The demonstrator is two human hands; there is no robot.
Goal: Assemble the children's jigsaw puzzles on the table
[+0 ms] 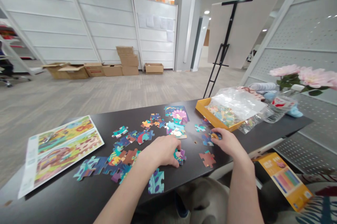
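Colourful jigsaw pieces lie scattered on a black table [65,196]. My left hand [160,152] rests knuckles up near the table's front edge, its fingers curled onto a multicoloured puzzle piece [180,155]. My right hand [228,142] lies further right, fingertips pinched on a blue puzzle piece [209,139] beside the yellow box. A joined cluster of pieces [116,159] sits left of my left hand. A small assembled patch [177,118] lies further back. One brown, face-down piece [207,159] lies between my hands.
A printed reference sheet [59,148] lies at the table's left. A yellow box tray [204,111] with a clear plastic bag of pieces stands at the right, beside a bottle with pink flowers [306,76]. An orange box lid [285,180] sits below the table. An easel [223,48] stands behind.
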